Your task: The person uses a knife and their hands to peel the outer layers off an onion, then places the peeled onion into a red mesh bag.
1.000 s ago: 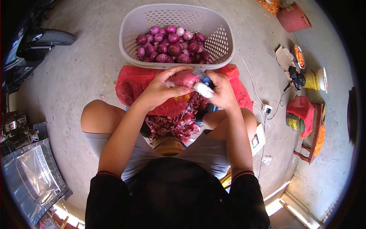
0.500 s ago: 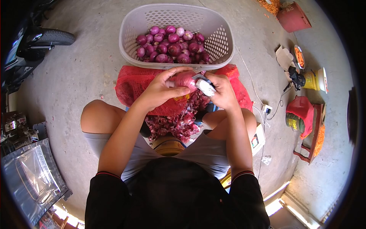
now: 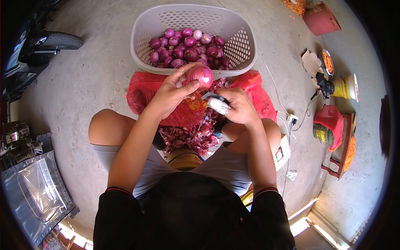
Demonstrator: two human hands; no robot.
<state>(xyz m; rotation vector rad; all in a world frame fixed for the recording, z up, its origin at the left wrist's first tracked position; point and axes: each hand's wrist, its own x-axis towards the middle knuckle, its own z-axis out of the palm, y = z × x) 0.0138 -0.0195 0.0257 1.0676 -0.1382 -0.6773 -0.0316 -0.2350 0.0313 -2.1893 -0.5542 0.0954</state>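
Note:
My left hand (image 3: 173,92) is closed around a red onion (image 3: 200,78), its thumb on the near side and its fingers behind. The onion's skin looks smooth and shiny. To the right and slightly lower, my right hand (image 3: 239,104) grips a small knife (image 3: 211,96), of which only a short grey blade part shows. A white wrapping (image 3: 218,106) covers what looks like a finger of that hand. Blade and onion are apart. Beneath both hands lies a heap of purple onion skins (image 3: 196,137), partly over a red mesh bag (image 3: 143,89).
A grey plastic basket (image 3: 141,25) holding several red onions (image 3: 189,41) stands just beyond my hands. More red mesh (image 3: 256,93) lies to the right. A power strip (image 3: 292,119) with cords sits on the floor. A motorbike wheel (image 3: 62,40) is at left.
My right hand has drawn the knife down and away from the onion. My left hand has lifted the onion a little and turned it, so its smooth side shows.

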